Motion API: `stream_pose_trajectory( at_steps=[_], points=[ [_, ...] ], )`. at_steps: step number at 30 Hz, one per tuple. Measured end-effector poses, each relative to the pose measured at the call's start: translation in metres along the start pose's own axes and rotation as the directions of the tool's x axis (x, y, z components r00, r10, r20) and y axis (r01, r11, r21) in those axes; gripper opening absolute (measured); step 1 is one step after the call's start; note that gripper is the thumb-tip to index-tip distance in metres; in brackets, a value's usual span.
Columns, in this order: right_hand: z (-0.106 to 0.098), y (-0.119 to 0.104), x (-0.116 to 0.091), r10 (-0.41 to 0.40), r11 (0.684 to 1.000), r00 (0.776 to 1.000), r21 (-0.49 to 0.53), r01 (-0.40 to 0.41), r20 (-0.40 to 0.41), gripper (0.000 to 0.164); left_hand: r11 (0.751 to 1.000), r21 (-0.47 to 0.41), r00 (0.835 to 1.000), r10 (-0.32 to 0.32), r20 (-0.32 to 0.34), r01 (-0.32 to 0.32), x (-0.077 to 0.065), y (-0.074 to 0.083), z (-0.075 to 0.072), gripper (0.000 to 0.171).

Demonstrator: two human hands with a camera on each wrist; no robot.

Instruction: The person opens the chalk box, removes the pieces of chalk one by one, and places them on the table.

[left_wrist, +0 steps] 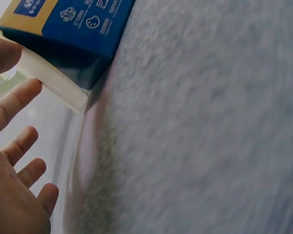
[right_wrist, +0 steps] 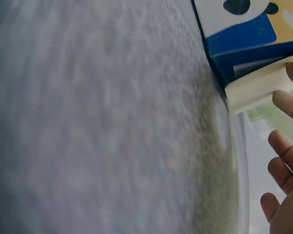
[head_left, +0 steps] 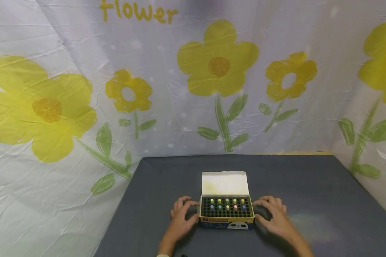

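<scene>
A blue and yellow cardboard box (head_left: 218, 225) with a panda face printed on its front sits on the dark table, its white lid (head_left: 225, 182) raised at the back. Inside is a black insert of small round holes, where two rows of coloured sticks (head_left: 235, 207) show green, yellow, pink and blue tops. At the box's left side is my left hand (head_left: 180, 217), thumb and forefinger apart, fingertips right at a pale side flap (left_wrist: 51, 80). My right hand (head_left: 274, 216) mirrors it on the right side, fingertips at the other flap (right_wrist: 256, 90).
The grey-black table (head_left: 167, 178) runs back to a white cloth backdrop (head_left: 173, 125) printed with yellow flowers and green stems. More of that cloth hangs along the left and right sides.
</scene>
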State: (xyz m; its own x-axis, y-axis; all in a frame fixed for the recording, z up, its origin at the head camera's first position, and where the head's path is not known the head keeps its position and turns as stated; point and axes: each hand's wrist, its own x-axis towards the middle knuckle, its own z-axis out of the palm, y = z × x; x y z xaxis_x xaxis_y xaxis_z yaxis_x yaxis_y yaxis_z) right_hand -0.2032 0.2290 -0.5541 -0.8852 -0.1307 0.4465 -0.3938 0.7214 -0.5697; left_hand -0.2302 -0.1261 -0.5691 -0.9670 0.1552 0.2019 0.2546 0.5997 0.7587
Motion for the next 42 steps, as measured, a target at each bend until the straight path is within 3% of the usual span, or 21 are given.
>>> stream_pose_trajectory(
  at_steps=[9, 21, 35, 38, 42],
  points=[
    [0.006, -0.004, 0.0, -0.007, 1.0, 1.0, -0.006, 0.007, -0.016, 0.033, 0.998, -0.059, 1.0, -0.017, 0.02, 0.018, -0.002, 0.006, 0.003, 0.03],
    [0.006, -0.007, 0.001, 0.007, 1.0, 1.0, 0.018, -0.007, 0.0, 0.033, 0.998, -0.054, 1.0, -0.015, -0.005, 0.015, -0.002, 0.003, 0.003, 0.033],
    [-0.005, 0.002, -0.005, -0.033, 0.995, 0.994, 0.089, 0.042, -0.102, 0.029, 0.999, -0.044, 0.989, -0.01, -0.147, 0.003, -0.003, 0.003, 0.002, 0.028],
    [-0.008, 0.003, -0.005, -0.037, 0.995, 0.992, 0.084, 0.048, -0.12, 0.028, 0.998, -0.061, 0.987, 0.019, -0.16, -0.029, -0.003, 0.005, 0.001, 0.031],
    [-0.012, 0.001, -0.005, -0.03, 0.994, 0.989, 0.099, 0.045, -0.148, 0.029, 0.99, -0.066, 0.981, 0.112, -0.157, -0.124, -0.002, 0.008, 0.001, 0.045]
  ],
)
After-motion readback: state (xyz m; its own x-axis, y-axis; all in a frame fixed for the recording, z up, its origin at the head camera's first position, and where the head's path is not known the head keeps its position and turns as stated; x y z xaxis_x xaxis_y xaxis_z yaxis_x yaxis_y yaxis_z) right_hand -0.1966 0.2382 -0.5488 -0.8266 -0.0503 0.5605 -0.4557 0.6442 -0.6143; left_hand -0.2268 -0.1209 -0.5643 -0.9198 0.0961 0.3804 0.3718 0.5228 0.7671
